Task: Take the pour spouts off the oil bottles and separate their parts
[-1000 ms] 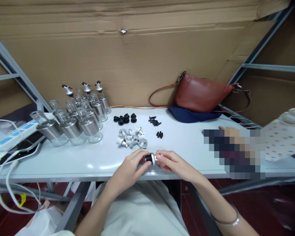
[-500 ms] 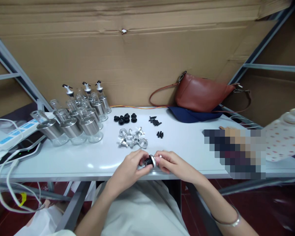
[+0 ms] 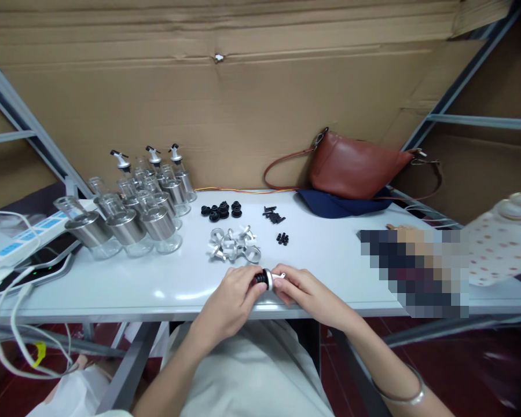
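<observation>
Above the table's front edge, a pourer spout (image 3: 268,280) with a ribbed black stopper and a silver collar lies sideways between my hands. My left hand (image 3: 237,295) is closed around the black stopper end. With thumb and fingers, my right hand (image 3: 301,291) pinches the silver spout end, whose tip sticks out past the fingertips. Just beyond my hands lies a pile of silver pourer tops (image 3: 232,246). Farther back are black ribbed stoppers (image 3: 220,211), small black levers (image 3: 273,215) and tiny black caps (image 3: 282,238).
Several glass bottles with steel sleeves (image 3: 128,225) stand at the left, some with pourers fitted. A power strip (image 3: 30,231) with cables is beside them. A brown handbag (image 3: 358,165) sits on a navy cap (image 3: 342,205) at the back right. A blurred patch (image 3: 417,272) covers something at the right.
My left fingers have closed farther over the stopper, hiding more of it. The spout has turned slightly in my hands, and its tip now points more to the right.
</observation>
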Demonstrator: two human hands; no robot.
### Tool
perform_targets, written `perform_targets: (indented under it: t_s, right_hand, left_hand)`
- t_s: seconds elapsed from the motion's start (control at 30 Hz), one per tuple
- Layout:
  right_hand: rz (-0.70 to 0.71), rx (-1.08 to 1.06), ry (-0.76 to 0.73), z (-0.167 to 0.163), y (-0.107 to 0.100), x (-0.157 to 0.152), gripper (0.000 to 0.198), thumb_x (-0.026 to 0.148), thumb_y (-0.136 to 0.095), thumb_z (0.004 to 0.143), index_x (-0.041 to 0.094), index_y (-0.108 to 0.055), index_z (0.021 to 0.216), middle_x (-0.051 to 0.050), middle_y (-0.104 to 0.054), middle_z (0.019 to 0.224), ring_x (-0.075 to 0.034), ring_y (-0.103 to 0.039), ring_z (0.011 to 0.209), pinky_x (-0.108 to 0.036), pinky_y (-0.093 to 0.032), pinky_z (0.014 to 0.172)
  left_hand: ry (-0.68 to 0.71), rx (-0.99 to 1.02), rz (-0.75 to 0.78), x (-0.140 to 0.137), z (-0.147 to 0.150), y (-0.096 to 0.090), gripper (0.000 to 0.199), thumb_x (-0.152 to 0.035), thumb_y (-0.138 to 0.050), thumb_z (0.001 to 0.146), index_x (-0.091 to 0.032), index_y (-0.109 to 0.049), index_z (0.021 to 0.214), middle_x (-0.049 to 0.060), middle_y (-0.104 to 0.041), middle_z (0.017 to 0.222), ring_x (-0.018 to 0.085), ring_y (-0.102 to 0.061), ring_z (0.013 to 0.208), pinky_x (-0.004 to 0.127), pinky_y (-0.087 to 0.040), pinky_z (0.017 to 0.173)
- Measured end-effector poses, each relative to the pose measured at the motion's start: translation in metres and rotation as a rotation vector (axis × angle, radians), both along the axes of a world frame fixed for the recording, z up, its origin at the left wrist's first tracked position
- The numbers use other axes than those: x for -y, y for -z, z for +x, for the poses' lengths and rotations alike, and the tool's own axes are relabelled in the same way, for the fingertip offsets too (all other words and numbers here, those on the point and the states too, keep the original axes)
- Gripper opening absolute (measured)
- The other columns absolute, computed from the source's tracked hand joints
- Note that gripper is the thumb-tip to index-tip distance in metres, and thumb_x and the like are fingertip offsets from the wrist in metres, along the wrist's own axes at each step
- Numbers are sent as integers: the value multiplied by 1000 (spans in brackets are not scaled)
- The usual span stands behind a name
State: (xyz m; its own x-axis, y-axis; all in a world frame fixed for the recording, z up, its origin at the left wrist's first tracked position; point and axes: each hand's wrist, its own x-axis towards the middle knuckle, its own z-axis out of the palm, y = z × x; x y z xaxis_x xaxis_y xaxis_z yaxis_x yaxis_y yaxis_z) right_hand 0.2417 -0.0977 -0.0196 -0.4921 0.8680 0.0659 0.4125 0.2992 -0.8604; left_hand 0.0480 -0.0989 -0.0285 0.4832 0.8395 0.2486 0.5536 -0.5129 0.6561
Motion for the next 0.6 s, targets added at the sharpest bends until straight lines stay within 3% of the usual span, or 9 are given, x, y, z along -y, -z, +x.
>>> perform_targets:
  t_s: [0.17,0.37,0.6]
  right_hand:
    - [89,26,52,0,2,3,31,42,-36,96,19,-49,81,4,-48,62,-10,-45,56,-22,-35,57]
    - [373,42,60,-1,2,5,28,38,-35,97,19,-54,88,-2,-59,76,-13,-53,68,-23,-40,64]
    - [615,44,-1,-11,5,6,29,34,-32,99,19,-53,86,-2,-54,68,-14,-49,63,-25,-40,60]
  left_hand:
    - [-40,-35,101,3,3,-2,21,-28,-37,95,-21,-56,102,3,-65,98,18,-56,85,34,-36,82]
    - [-115,-73,376,8,4,-2,23,-28,-34,96,-18,-54,101,3,-62,86,19,-52,81,36,-24,78]
    - [-274,-61,664,12,5,0,33,-26,-29,93,-16,-56,78,1,-55,68,17,-46,68,34,-18,69]
